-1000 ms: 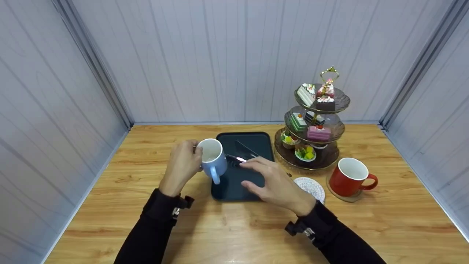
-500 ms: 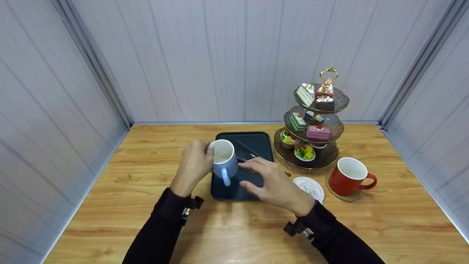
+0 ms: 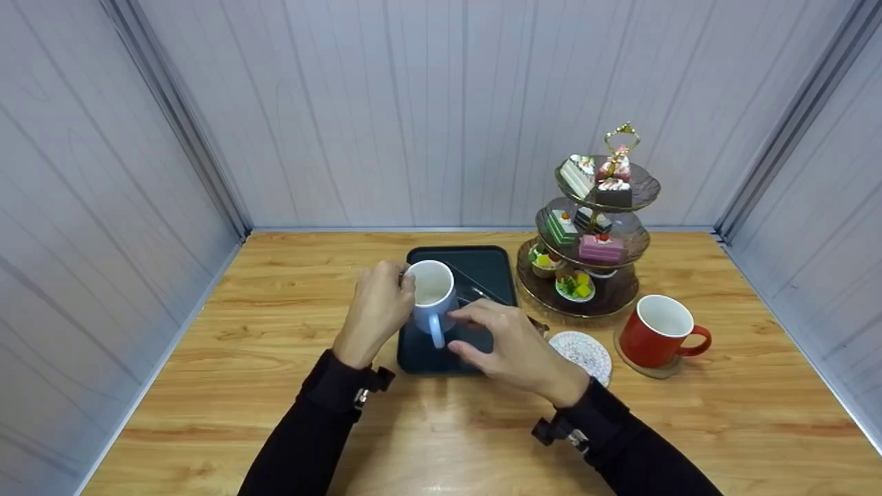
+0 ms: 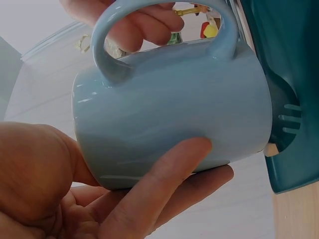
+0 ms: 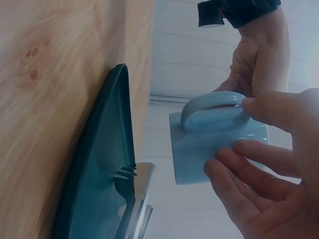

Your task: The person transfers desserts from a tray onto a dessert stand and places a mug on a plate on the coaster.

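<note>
The light blue mug (image 3: 425, 318), white inside, is held above the dark tray (image 3: 412, 358) by my left hand (image 3: 379, 310). Thumb and fingers of that hand wrap around the mug's body, as the left wrist view shows. The mug handle (image 4: 102, 45) points toward the person in the head view. Beside it is my right hand (image 3: 517, 344), fingers loosely bent, thumb and fingertips apart. From the right wrist, its thumb (image 5: 269, 110) overlaps the handle and its fingertips overlap the mug body. A dark fork (image 5: 124, 186) lies on the tray with flat metal utensils beside it.
A three-tier cake stand (image 3: 610, 303) with several small cakes is at the back right. In front of it lies a round patterned coaster (image 3: 586, 355). A red mug (image 3: 644, 344) sits on another coaster at the right. Pale panel walls (image 3: 427, 124) enclose the wooden table.
My left hand has carried the blue mug to the right over the tray, up to the right hand's fingertips. The right hand has barely moved.
</note>
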`<state>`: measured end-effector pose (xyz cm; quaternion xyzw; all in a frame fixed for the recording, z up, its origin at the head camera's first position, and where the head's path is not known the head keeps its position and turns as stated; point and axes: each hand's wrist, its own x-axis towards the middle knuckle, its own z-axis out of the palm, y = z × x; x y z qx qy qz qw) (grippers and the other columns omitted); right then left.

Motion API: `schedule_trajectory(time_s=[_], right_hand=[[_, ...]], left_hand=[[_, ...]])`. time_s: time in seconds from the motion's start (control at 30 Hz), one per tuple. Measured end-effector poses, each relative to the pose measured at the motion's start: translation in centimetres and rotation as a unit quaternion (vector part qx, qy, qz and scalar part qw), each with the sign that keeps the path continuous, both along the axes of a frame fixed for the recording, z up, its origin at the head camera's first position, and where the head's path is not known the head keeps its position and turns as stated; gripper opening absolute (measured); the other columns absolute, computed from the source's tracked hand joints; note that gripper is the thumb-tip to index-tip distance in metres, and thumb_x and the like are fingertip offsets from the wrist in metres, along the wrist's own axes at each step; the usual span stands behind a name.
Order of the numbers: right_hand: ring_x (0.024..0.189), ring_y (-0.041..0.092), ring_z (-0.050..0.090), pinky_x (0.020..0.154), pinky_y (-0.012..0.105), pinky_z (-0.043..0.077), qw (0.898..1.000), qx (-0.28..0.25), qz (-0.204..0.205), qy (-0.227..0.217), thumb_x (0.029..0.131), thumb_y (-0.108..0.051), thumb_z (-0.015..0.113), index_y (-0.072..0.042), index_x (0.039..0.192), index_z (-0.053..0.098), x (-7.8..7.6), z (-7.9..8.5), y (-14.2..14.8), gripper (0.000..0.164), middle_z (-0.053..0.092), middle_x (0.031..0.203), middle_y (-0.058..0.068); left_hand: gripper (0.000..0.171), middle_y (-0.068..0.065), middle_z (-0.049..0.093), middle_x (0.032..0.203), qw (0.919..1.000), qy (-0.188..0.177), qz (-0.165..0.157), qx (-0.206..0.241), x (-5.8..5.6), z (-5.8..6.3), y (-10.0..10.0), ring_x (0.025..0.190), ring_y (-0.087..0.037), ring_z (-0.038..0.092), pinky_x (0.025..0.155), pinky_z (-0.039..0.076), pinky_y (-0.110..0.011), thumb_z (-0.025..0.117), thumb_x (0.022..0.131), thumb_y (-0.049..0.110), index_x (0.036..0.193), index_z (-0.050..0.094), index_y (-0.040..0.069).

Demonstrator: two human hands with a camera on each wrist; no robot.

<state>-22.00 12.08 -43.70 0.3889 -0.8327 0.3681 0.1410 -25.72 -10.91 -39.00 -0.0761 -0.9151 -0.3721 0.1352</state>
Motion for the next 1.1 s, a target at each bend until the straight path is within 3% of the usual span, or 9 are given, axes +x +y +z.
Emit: schedule_trajectory(time_s=[0.3,0.47,0.87,1.1], right_hand=[[0.106,0.014,0.075,0.092,0.032,0.063,1.0,-0.006,0.011,-0.012,0.098,-0.027,0.08,-0.01,0.125,0.074,0.0,-0.4,-0.5,0.032,0.077,0.117,0.004],[0.099,0.015,0.076,0.087,0.03,0.063,1.0,-0.005,0.007,-0.024,0.097,-0.028,0.081,-0.011,0.122,0.075,0.0,-0.5,-0.7,0.031,0.076,0.111,-0.001],[0.097,0.005,0.075,0.086,0.026,0.063,0.997,-0.032,-0.007,-0.072,0.098,-0.03,0.08,-0.01,0.116,0.078,0.1,-1.0,-0.8,0.027,0.077,0.109,-0.004],[0.094,0.007,0.076,0.085,0.032,0.064,0.993,-0.056,-0.006,-0.104,0.098,-0.03,0.08,-0.008,0.11,0.079,0.0,-1.2,-0.8,0.025,0.08,0.105,0.0]], left_hand=[[0.018,-0.011,0.077,0.083,0.9999,0.01,-0.002,-0.006,-0.2,-0.1,0.7,0.068,-0.021,0.069,0.054,0.051,-0.027,0.062,0.101,0.006,0.097,0.079,0.0],[0.018,-0.012,0.077,0.088,0.9998,0.014,-0.007,-0.007,-0.2,-0.1,1.1,0.076,-0.021,0.067,0.06,0.051,-0.029,0.062,0.101,0.005,0.1,0.079,-0.002],[0.019,-0.008,0.072,0.077,0.9995,0.028,-0.012,-0.005,-0.3,-0.4,1.9,0.073,-0.021,0.063,0.061,0.048,-0.03,0.061,0.1,0.004,0.097,0.079,-0.002],[0.02,-0.008,0.074,0.078,0.9992,0.039,-0.009,0.001,-0.2,-0.8,2.3,0.071,-0.02,0.062,0.06,0.046,-0.03,0.062,0.099,0.005,0.093,0.08,0.0]])
